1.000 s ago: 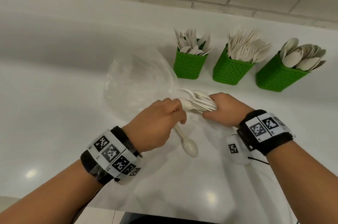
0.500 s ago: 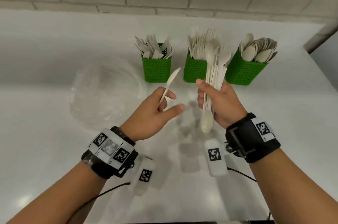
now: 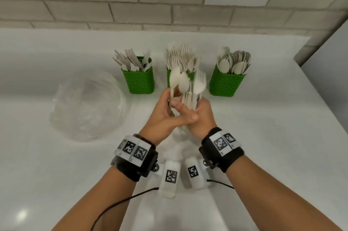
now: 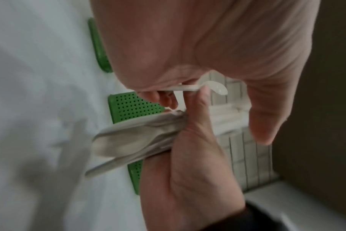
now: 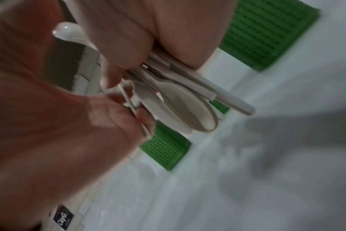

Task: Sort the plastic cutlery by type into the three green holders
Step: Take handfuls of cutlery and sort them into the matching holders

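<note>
Cutlery (image 3: 190, 87), a mixed bunch of spoons and forks, stands upright in the right hand (image 3: 202, 117), gripped above the worktop (image 3: 263, 136) before the holders (image 3: 140, 82). The risk, I judge: pulling one piece loosens the bunch and spills it. The left hand (image 3: 165, 115) pinches a spoon (image 4: 196, 88).

Cutlery bundle (image 3: 189, 87) blurred; middle holder (image 3: 191, 76) mostly hidden.
</note>
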Available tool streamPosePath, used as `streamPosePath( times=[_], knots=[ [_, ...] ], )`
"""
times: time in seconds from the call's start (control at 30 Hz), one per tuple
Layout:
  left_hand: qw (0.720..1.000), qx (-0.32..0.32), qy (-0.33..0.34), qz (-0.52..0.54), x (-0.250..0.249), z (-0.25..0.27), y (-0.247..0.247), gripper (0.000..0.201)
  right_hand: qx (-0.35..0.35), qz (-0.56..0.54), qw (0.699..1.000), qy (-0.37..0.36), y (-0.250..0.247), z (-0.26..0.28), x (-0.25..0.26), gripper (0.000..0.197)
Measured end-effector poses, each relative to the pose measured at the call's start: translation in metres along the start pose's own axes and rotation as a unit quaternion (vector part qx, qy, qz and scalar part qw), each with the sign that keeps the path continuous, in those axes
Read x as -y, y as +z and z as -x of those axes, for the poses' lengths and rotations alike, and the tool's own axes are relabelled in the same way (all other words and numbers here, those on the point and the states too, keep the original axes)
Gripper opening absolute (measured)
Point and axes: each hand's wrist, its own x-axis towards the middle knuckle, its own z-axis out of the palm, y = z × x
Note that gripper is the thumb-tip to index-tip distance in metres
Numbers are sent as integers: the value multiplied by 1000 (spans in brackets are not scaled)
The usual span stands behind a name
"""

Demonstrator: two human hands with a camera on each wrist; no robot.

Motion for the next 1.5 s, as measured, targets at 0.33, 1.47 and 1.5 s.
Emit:
streamPosePath(
  times=[0.33,1.47,1.5],
  knots=[
    [991,-113,-10,-64,32,-10,14,33,20,134,991,19,-18,-4,-43,21],
    [994,14,-84,70,-4,-24,-73,14,-10,231,973,26,5,-20,17,16],
    [994,23,-81,64,-8,-23,-72,13,-29,207,978,6,8,-21,25,18]
  ],
)
